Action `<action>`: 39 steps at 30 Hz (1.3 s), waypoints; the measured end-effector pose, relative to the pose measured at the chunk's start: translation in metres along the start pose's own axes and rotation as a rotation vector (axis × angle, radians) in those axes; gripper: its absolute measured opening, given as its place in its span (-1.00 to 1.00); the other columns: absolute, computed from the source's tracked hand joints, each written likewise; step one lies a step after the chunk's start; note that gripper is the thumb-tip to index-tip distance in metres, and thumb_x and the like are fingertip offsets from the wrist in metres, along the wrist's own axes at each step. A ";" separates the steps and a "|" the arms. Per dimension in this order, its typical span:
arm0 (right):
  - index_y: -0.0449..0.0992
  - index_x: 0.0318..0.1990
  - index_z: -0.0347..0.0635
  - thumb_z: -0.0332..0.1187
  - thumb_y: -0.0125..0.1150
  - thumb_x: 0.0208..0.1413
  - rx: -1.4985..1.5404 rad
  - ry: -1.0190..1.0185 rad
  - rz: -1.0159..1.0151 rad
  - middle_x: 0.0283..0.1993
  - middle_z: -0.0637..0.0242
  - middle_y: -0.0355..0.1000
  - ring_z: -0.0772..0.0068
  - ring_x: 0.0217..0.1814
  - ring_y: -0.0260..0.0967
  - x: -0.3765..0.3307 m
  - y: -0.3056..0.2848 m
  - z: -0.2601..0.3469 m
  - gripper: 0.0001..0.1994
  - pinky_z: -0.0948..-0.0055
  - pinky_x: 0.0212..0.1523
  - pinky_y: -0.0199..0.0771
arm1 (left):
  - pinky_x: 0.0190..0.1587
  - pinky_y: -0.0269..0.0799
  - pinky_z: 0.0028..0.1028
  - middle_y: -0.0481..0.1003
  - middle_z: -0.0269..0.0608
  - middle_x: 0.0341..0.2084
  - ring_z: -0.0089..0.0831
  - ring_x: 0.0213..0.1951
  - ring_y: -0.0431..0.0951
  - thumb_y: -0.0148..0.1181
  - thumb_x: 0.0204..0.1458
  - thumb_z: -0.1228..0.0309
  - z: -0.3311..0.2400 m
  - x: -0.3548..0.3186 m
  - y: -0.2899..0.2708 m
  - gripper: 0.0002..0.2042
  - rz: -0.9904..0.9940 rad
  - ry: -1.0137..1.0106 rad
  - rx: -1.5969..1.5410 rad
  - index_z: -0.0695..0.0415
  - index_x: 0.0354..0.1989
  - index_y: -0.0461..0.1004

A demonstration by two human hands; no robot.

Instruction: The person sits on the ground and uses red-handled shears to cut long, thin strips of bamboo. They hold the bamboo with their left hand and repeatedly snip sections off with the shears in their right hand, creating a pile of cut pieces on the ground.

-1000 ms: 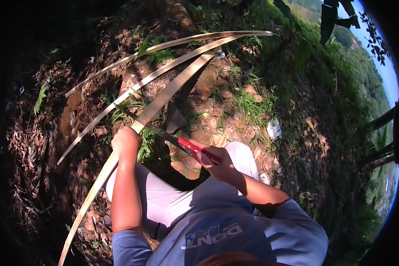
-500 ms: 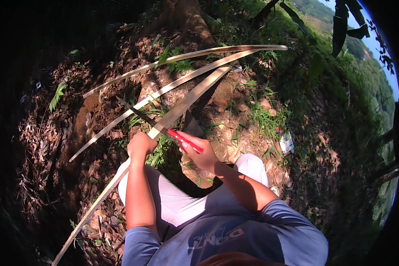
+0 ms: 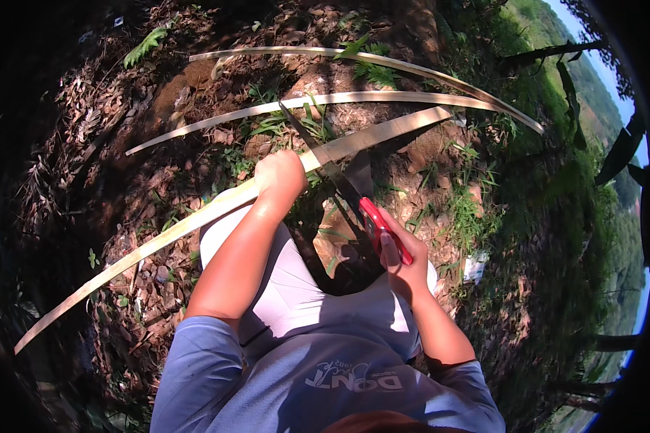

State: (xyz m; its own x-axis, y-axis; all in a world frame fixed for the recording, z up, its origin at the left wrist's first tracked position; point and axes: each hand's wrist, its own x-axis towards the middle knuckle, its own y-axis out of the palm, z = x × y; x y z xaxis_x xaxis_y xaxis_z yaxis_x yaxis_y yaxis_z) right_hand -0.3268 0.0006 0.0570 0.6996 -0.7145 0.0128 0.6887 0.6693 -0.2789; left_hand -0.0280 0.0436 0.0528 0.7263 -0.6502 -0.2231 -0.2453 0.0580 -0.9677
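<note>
My left hand [image 3: 279,177] is wrapped round a long pale wooden strip [image 3: 383,132], which runs from the lower left over my left knee to the upper right. In my right hand [image 3: 406,267] is the red handle of a hand saw [image 3: 348,189], held to the right of my left hand and nearer to me. Its long dark blade lies across the strip just beyond my left fist, with the tip pointing up and to the left. Whether the blade has cut into the wood cannot be made out.
Two more pale strips, a nearer one [image 3: 260,110] and a farther one [image 3: 296,50], lie on the leaf-strewn ground ahead. Grass tufts [image 3: 469,216] and a small white packet [image 3: 474,267] are to the right. A green slope falls away at the far right.
My right hand has drawn back to the right and toward me, so more blade shows on my side of the strip. The view has turned; my left hand still grips the strip.
</note>
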 end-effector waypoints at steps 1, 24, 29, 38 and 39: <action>0.49 0.38 -0.28 -0.27 0.22 0.42 -0.008 -0.044 -0.001 -0.12 0.37 0.60 0.69 -0.22 0.40 0.027 0.020 -0.006 -0.53 0.60 -0.13 0.41 | 0.03 0.68 -0.19 0.72 0.08 -0.09 -0.06 -0.02 0.76 0.28 0.07 0.37 0.003 -0.001 -0.003 -0.72 0.007 -0.010 0.003 0.20 -0.10 0.75; 0.48 0.35 -0.47 -0.32 0.19 0.41 -0.044 0.001 -0.074 0.16 -0.01 0.62 0.31 0.22 0.55 -0.074 -0.052 0.006 -0.53 0.32 0.32 0.43 | 0.08 0.65 -0.16 0.71 0.11 -0.05 -0.03 0.00 0.75 0.24 0.04 0.37 -0.004 0.003 -0.011 -0.67 0.109 -0.048 -0.024 0.24 -0.07 0.73; 0.49 0.38 -0.32 -0.28 0.22 0.43 0.094 0.074 -0.020 -0.10 0.30 0.64 0.60 -0.15 0.50 0.017 0.005 0.005 -0.54 0.56 -0.10 0.50 | 0.07 0.66 -0.16 0.71 0.11 -0.06 -0.03 -0.01 0.76 0.23 0.09 0.38 -0.002 0.003 -0.001 -0.71 0.046 -0.029 -0.005 0.21 -0.08 0.74; 0.52 0.37 -0.25 -0.24 0.17 0.47 0.306 -0.086 -0.028 -0.30 0.46 0.51 0.72 -0.34 0.33 0.166 0.096 -0.021 -0.57 0.58 -0.30 0.41 | 0.09 0.66 -0.24 0.73 -0.01 -0.06 -0.13 0.01 0.76 0.37 -0.04 0.30 -0.004 0.006 -0.009 -0.64 0.073 -0.054 -0.016 0.15 -0.05 0.75; 0.52 0.38 -0.22 -0.23 0.16 0.48 0.304 -0.153 -0.022 -0.34 0.51 0.49 0.73 -0.39 0.30 0.163 0.092 -0.028 -0.57 0.58 -0.35 0.37 | 0.13 0.64 -0.22 0.71 0.01 0.00 -0.12 0.05 0.74 0.35 -0.05 0.29 -0.004 0.007 -0.012 -0.60 0.125 -0.055 -0.019 0.16 -0.02 0.74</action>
State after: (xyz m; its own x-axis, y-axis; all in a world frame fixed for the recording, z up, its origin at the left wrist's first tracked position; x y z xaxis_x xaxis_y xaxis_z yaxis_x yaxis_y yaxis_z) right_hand -0.1548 -0.0601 0.0064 0.6889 -0.7057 0.1657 0.7129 0.7009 0.0216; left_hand -0.0225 0.0348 0.0632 0.7234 -0.5960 -0.3486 -0.3477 0.1217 -0.9297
